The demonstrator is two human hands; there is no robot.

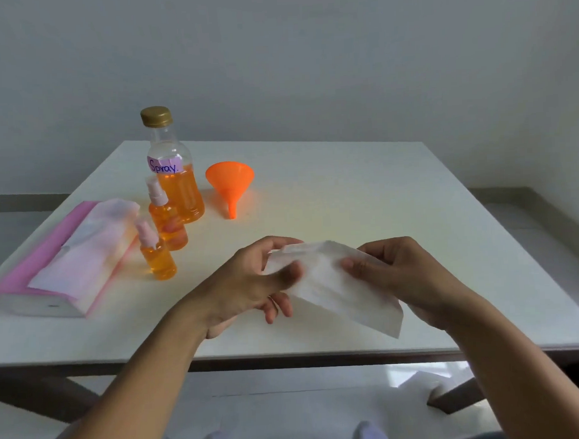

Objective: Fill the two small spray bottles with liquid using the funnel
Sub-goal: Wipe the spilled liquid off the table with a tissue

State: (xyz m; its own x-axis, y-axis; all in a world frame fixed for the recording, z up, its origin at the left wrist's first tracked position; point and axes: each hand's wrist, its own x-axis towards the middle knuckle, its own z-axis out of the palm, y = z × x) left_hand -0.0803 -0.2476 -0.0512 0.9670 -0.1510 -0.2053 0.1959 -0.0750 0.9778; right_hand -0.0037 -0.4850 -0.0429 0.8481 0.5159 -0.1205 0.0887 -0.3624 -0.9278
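A white tissue (333, 283) is pinched between the left hand (251, 283) and right hand (405, 277). Both small spray bottles (158, 253) look filled and capped beside the big bottle (175, 170). The funnel (230, 185) is parked nearby, so probably only wiping up is left.

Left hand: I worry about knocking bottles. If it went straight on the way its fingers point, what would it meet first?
The tissue it already grips, then probably the right hand; the left hand points away from the bottles.

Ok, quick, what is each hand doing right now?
Left hand: closed on one end of the white tissue.
Right hand: closed on the tissue's other end.
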